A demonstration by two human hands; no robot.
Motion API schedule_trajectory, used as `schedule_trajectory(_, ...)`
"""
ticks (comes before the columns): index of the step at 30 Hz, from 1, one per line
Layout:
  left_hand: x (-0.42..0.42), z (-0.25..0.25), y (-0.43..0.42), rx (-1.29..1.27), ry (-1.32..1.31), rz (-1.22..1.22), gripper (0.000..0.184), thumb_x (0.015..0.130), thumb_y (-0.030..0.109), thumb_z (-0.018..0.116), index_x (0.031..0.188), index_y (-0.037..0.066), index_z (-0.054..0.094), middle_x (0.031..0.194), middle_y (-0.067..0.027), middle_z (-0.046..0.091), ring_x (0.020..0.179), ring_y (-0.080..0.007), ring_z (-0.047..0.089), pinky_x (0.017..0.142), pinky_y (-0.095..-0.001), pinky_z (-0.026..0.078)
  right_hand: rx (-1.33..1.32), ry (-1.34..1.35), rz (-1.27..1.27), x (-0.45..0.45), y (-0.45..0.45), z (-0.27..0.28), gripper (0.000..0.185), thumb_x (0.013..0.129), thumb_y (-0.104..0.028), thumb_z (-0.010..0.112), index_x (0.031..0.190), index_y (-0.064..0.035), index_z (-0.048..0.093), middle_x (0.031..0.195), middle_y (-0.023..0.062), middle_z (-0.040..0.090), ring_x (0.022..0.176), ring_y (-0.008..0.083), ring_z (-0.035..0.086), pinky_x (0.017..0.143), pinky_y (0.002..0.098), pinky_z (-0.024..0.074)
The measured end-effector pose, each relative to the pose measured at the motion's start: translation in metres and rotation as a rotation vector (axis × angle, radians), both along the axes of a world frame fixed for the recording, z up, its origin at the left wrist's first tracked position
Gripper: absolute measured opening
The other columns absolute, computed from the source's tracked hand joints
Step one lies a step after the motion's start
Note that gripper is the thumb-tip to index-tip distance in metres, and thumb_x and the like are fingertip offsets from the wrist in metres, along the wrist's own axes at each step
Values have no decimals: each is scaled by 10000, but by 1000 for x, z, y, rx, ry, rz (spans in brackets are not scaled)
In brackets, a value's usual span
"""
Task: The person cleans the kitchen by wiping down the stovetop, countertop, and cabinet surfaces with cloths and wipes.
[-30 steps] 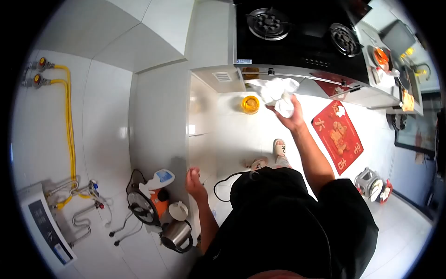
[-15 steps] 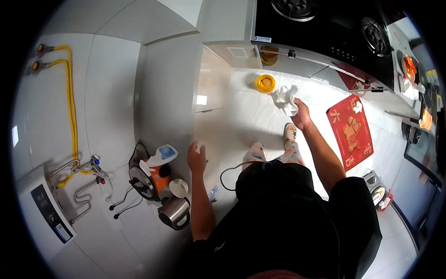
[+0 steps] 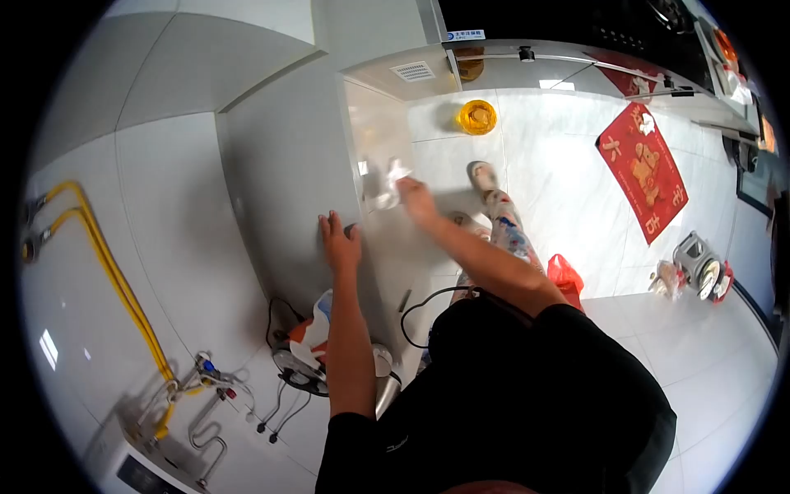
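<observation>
My right hand (image 3: 417, 202) is closed on a crumpled white paper towel (image 3: 383, 186), smeared by motion. The paper towel is against or just in front of the pale cabinet front (image 3: 383, 128); I cannot tell if it touches. Fingers spread, my left hand (image 3: 339, 244) lies at the edge of the grey countertop (image 3: 280, 173) and holds nothing. Beyond my feet, a yellow-orange bowl (image 3: 477, 118) stands on the floor near the base of the cabinets.
A red mat (image 3: 646, 173) with a white crumpled piece on it lies to the right. Under my left arm are a kettle (image 3: 387, 387) and an orange-and-black appliance (image 3: 300, 362). A red plastic bag (image 3: 565, 280) sits by my legs. The black stove (image 3: 576, 20) is ahead.
My right hand has swung left with the paper towel, from over the floor to the cabinet front. My left hand has moved forward onto the countertop edge. The view has turned and shifted.
</observation>
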State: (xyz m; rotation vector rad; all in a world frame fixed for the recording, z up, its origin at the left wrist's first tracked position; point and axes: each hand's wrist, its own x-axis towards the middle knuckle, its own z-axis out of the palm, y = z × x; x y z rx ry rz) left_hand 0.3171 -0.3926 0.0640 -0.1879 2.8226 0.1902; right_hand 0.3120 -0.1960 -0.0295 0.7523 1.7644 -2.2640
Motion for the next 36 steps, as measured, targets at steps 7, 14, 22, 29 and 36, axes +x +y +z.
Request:
schedule_trajectory(7, -1, -5, -20, -9, -69, -122, 684, 1000, 339, 635, 1570, 54, 387, 1660, -246, 258, 1518, -422, 294, 1204, -462, 345, 397, 72, -128, -39, -102, 32, 206, 1010, -158, 538, 1133, -23, 635, 1390, 199, 601, 1145, 433, 577, 1030, 483, 458)
schedule_trajectory(14, 1, 6, -12, 5, -77, -100, 753, 996, 313, 681, 1615, 98, 310, 1688, -197, 214, 1539, -387, 265, 1198, -460, 360, 501, 201, -239, -172, -65, 23, 78, 935, -27, 564, 885, 32, 565, 939, 242, 618, 895, 462, 552, 810, 550, 435)
schedule_trajectory(22, -4, 9, -5, -20, -141, -41, 734, 1022, 364, 637, 1624, 120, 295, 1703, -170, 182, 1551, -361, 248, 1188, -463, 381, 636, 111, -239, -276, -31, 10, 243, 939, -179, 610, 804, 12, 680, 859, 260, 695, 843, 471, 659, 769, 551, 525)
schedule_trajectory(29, 7, 3, -15, 24, -29, -146, 706, 1002, 258, 641, 1616, 128, 320, 1693, -202, 199, 1547, -373, 255, 1196, -439, 371, 601, 241, 14, -50, -85, 21, 154, 936, -86, 578, 894, 32, 668, 1020, 245, 672, 1000, 440, 613, 895, 494, 521)
schedule_trajectory(36, 4, 12, -22, 2, -128, -137, 706, 1003, 140, 609, 1632, 171, 291, 1708, -165, 182, 1555, -337, 249, 1231, -411, 332, 775, 242, 616, 164, -128, 42, 179, 902, -115, 664, 1001, 31, 694, 1078, 190, 682, 1040, 393, 644, 910, 477, 540)
